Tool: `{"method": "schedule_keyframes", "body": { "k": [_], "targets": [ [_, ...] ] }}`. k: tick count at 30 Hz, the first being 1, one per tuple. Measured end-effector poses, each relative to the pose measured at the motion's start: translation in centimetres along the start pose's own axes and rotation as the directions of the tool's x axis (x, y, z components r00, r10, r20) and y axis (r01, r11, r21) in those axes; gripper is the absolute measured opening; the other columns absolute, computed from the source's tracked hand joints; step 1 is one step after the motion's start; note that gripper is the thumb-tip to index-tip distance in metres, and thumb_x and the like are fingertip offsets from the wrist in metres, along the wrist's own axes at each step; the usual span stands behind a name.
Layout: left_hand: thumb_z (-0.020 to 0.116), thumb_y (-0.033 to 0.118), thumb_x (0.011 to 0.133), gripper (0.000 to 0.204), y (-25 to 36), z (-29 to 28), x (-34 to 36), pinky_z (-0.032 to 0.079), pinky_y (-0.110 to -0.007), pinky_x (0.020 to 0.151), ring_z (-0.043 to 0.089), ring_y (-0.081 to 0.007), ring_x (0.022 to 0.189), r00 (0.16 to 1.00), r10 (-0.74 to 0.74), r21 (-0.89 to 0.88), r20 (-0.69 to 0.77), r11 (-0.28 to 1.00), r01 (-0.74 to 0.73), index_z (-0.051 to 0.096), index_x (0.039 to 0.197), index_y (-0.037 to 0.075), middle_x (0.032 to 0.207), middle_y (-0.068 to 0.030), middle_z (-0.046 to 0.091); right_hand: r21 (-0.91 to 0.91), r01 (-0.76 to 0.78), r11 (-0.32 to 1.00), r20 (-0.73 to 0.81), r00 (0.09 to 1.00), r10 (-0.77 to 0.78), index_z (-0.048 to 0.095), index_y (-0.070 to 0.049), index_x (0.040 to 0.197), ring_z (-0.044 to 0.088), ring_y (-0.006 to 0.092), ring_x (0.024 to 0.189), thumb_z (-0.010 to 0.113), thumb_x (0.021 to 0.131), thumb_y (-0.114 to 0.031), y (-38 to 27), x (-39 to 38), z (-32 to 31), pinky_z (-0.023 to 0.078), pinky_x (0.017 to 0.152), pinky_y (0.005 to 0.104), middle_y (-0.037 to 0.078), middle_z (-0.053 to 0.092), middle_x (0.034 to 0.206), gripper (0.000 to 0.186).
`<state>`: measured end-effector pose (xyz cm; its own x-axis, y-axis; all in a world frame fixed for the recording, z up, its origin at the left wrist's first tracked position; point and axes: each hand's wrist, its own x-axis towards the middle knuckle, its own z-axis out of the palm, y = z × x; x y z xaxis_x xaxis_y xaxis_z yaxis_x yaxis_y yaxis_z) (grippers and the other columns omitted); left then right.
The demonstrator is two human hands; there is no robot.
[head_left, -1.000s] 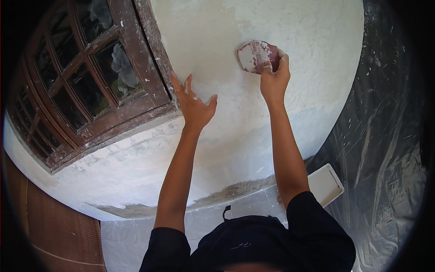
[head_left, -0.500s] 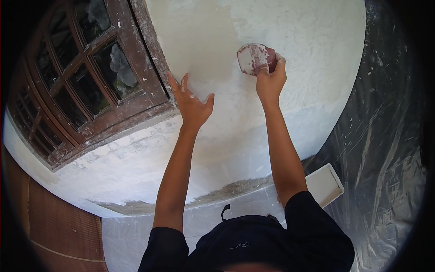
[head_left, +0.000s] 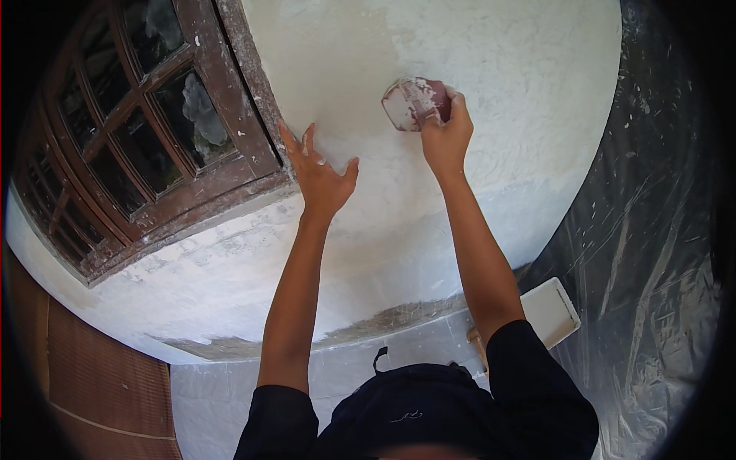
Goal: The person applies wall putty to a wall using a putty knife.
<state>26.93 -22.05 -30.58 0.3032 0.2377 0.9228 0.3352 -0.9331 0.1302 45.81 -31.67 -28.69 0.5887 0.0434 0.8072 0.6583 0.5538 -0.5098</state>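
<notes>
Overhead, the right hand (head_left: 445,138) is gripping a plaster-caked trowel (head_left: 415,102), probably pressing it flat against the white wall (head_left: 521,69). The left hand (head_left: 320,175), fingers spread and holding nothing, is bracing on the wall beside the window frame (head_left: 253,107).

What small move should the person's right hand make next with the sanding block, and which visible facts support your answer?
Probably a short stroke down and left along the white wall. The right hand presses the sanding block flat against it, the plaster around looks rough and patchy, and the left hand braces open beside the window frame.
</notes>
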Motion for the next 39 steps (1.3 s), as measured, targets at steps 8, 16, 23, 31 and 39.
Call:
{"method": "schedule_keyframes", "body": {
  "k": [8,16,23,31,39],
  "targets": [
    [0.082,0.014,0.067,0.103,-0.1,0.0,0.0,0.039,-0.05,0.104,0.032,-0.0407,0.136,1.0,0.009,0.03,0.002,1.0,-0.009,0.014,0.142,-0.007,0.156,-0.0238,-0.008,0.019,-0.033,0.999,0.102,0.994,0.031,0.054,0.005,0.116,0.064,0.0254,0.097,0.051,0.08,0.011,-0.1,-0.5,0.6,0.05,0.085,0.0327,0.018,0.063,0.107,0.037],
    [0.083,0.013,0.066,0.104,-0.3,0.1,0.1,0.039,-0.052,0.103,0.033,-0.0421,0.135,0.997,0.076,0.146,0.005,0.986,-0.076,0.014,0.141,-0.01,0.156,-0.0241,-0.009,0.013,0.056,0.998,0.125,0.991,-0.057,0.054,0.005,0.112,0.062,0.0315,0.099,0.052,0.077,0.011,0.3,-1.4,1.1,0.049,0.087,0.0374,0.02,0.061,0.104,0.036],
    [0.083,0.014,0.066,0.105,-0.4,-0.2,0.1,0.036,-0.051,0.107,0.025,-0.0417,0.14,0.999,0.044,0.118,0.019,0.992,-0.046,0.015,0.143,-0.009,0.156,-0.0245,-0.01,0.113,-0.022,0.993,0.058,0.998,0.016,0.055,0.007,0.11,0.064,0.0303,0.095,0.052,0.077,0.011,-0.6,-1.6,0.9,0.05,0.084,0.0369,0.02,0.063,0.102,0.034],
    [0.083,0.016,0.065,0.104,-0.2,-0.3,0.0,0.03,-0.051,0.111,0.014,-0.0428,0.143,0.999,0.027,0.15,0.043,0.988,-0.033,0.018,0.143,-0.008,0.155,-0.0265,-0.01,0.218,-0.116,0.969,-0.075,0.988,0.135,0.054,0.005,0.113,0.064,0.0305,0.098,0.05,0.076,0.011,-1.6,-1.5,2.1,0.049,0.085,0.0357,0.02,0.063,0.103,0.037],
    [0.084,0.017,0.064,0.102,-0.1,-0.5,0.1,0.027,-0.052,0.112,0.008,-0.0441,0.144,0.995,-0.046,0.217,0.091,0.976,0.025,0.022,0.14,-0.01,0.154,-0.029,-0.01,0.469,-0.41,0.783,-0.304,0.757,0.578,0.048,0.003,0.118,0.056,0.0182,0.095,0.053,0.086,0.003,-0.8,-4.1,3.6,0.046,0.086,0.0317,0.012,0.056,0.106,0.033]
  ]
}}
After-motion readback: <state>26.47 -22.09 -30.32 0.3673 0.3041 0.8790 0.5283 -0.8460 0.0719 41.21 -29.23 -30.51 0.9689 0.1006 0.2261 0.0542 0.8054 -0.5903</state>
